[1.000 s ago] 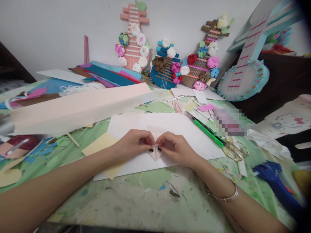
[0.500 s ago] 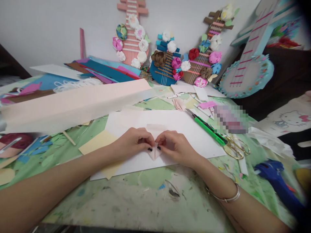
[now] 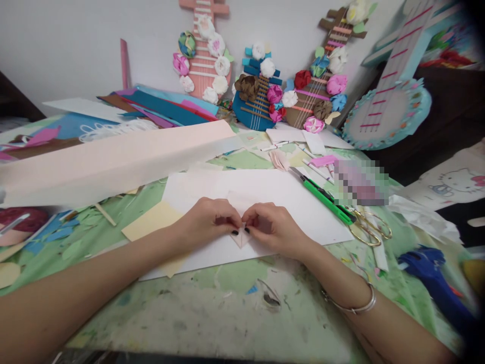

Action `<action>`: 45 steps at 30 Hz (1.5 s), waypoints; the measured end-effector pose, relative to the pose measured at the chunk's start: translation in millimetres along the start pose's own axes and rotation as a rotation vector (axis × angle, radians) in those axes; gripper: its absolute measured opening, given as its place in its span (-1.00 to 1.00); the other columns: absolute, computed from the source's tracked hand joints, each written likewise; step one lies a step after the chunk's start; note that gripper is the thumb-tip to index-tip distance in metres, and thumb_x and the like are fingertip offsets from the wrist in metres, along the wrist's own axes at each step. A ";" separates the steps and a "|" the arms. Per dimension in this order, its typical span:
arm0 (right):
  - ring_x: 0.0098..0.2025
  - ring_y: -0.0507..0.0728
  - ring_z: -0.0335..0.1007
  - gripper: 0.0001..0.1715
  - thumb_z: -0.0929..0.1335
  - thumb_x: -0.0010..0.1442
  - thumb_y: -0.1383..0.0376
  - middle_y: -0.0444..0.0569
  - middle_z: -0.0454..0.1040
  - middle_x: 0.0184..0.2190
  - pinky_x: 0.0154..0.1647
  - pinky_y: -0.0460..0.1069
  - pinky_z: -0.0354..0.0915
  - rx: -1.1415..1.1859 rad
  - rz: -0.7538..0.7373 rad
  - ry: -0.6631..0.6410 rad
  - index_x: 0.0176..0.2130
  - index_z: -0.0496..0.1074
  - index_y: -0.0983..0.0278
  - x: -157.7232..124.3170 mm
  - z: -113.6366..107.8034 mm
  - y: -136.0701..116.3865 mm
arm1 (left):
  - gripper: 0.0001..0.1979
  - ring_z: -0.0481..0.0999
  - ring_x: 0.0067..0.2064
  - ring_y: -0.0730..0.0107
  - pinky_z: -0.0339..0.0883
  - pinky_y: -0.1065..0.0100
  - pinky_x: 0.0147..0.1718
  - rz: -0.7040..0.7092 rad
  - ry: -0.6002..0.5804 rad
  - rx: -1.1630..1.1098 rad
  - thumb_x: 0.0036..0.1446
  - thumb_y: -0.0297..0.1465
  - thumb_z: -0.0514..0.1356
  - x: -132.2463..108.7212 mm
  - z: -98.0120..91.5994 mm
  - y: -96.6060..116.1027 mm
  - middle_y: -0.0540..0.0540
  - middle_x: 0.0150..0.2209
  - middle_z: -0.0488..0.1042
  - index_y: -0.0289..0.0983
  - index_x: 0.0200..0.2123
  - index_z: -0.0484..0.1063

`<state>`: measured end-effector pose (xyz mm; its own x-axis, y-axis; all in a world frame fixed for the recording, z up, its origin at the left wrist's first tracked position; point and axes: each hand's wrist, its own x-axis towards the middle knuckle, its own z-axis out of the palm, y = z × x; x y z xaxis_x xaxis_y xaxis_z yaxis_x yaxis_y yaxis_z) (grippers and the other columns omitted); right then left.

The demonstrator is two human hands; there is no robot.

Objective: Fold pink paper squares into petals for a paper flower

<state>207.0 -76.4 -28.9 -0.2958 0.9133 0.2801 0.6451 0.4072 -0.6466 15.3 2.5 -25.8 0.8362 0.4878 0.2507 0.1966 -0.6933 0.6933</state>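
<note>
A small pale pink piece of folded paper, pointed at its near end, lies over a large white sheet. My left hand pinches it from the left, thumb and fingertips pressed together. From the right, my right hand pinches it too, and the two sets of fingertips almost meet at its middle. The paper's far part shows faintly behind the fingers; the fingers hide its centre. Under my left wrist rests a yellow paper sheet.
Right of the white sheet lie a green utility knife, gold-handled scissors and a blue glue gun. A long pale pink paper roll crosses the left side. Paper-flowered model instruments, one a blue lute, lean against the wall.
Both hands stay almost in place, pinching the folded paper. The view has shifted very slightly; nothing has been let go or newly taken.
</note>
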 end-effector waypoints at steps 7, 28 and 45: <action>-0.38 0.00 0.38 -0.79 0.31 0.04 0.49 -0.17 0.48 -0.44 -0.25 -0.08 0.26 0.025 0.015 -0.004 -0.30 0.42 0.25 0.0 0.0 0.2 | -0.89 0.43 -0.39 0.49 0.28 0.48 -0.36 0.056 0.010 0.053 0.07 -0.51 0.19 0.7 2.4 -0.7 0.02 -0.43 0.52 -0.24 -0.43 0.51; -0.37 -0.01 0.36 -0.86 0.33 0.07 0.45 -0.16 0.47 -0.44 -0.26 -0.09 0.25 0.018 0.000 -0.001 -0.32 0.42 0.26 0.1 -0.9 1.2 | -0.74 0.38 -0.12 0.25 0.25 0.25 -0.09 0.435 -0.175 0.472 0.28 -0.52 -0.03 -19.6 -6.0 15.0 -0.17 -0.19 0.49 -0.28 -0.20 0.46; -0.37 -0.03 0.35 -0.84 0.32 0.08 0.48 -0.16 0.47 -0.42 -0.27 -0.12 0.24 0.019 -0.036 -0.026 -0.30 0.44 0.30 0.0 -3.0 0.9 | -0.77 0.41 -0.11 0.20 0.32 0.19 -0.16 0.511 -0.212 0.626 0.26 -0.54 -0.03 -23.9 -3.9 15.1 -0.20 -0.18 0.49 -0.35 -0.14 0.41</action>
<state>209.7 -76.0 -27.3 -0.3374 0.8972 0.2849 0.6200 0.4395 -0.6500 -3.7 -17.6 -18.7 0.9660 -0.0338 0.2564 -0.0375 -0.9993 0.0096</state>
